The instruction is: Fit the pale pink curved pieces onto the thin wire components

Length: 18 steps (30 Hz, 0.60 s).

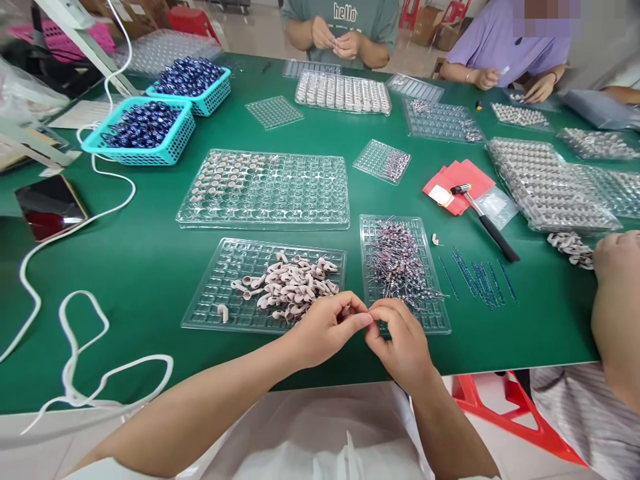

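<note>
My left hand [327, 328] and my right hand [401, 340] meet fingertip to fingertip near the table's front edge. Both are closed in a pinch; whatever is between the fingers is small and mostly hidden. Just behind my left hand, beige curved earbud-like shells [295, 283] lie heaped on a clear plastic tray [205, 293]. One shell [223, 313] sits apart at its left. Behind my right hand, a tangle of thin wired parts [397, 257] covers another clear tray [367, 237].
A larger clear tray [300, 190] holds shells upright in its left slots. On the right lie a hammer [487, 223], red packets [457, 187] and thin blue strips [485, 283]. Teal baskets [173, 150], a phone [51, 207] and a white cable [30, 267] are left. Other people sit around the table.
</note>
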Motion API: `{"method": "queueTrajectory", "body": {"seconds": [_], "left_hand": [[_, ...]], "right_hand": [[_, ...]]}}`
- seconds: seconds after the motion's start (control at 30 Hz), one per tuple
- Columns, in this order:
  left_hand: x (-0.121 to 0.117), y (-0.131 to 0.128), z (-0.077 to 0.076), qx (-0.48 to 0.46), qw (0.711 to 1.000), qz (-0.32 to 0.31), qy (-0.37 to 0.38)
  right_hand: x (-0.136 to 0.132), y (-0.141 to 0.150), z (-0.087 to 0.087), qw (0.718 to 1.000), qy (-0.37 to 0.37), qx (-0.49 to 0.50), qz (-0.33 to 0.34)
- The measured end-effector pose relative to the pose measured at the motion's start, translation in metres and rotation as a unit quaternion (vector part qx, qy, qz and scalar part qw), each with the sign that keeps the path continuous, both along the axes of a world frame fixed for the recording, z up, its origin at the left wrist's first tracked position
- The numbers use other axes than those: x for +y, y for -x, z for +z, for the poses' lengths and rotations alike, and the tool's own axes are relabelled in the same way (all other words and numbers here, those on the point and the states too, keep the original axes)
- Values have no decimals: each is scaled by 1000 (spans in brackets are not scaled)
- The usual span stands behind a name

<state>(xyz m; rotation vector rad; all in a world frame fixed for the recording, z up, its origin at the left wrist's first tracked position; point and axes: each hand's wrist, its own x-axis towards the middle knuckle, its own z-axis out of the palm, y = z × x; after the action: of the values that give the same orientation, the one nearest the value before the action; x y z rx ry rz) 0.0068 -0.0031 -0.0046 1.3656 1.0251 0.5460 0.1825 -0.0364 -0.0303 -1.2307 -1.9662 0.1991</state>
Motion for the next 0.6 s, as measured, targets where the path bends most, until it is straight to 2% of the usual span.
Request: {"method": "queueTrajectory", "body": {"seconds": [0.17,0.4,0.6], "left_hand": [[1,2,1,-26,999,11,-41],[1,5,5,-28,997,26,-66],[0,5,6,-13,998,17,-66]], "right_hand": [[-4,0,1,998,35,48,8],[-10,-4,6,978,151,141,5],[-10,0,5,976,154,148,-42]]}}
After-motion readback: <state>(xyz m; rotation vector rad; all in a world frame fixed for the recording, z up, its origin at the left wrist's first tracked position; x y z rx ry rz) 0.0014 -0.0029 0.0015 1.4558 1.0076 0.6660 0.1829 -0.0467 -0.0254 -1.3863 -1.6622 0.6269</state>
